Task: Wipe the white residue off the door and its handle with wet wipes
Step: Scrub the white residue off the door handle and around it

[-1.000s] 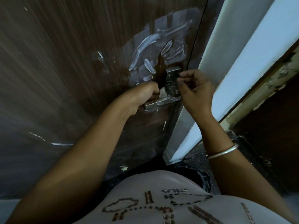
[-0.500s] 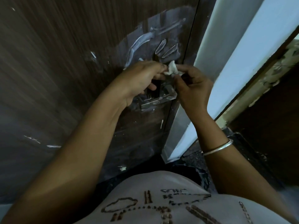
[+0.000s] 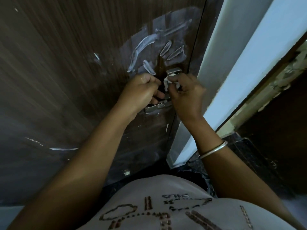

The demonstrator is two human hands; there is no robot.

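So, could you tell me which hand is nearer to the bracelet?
Right. The bracelet sits on the right arm's own wrist, just below the right hand; the left hand is across at the door handle.

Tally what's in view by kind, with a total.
Hands: 2, left, right
Wipe: 1
Handle: 1
Door: 1
Bangle: 1
Total: 6
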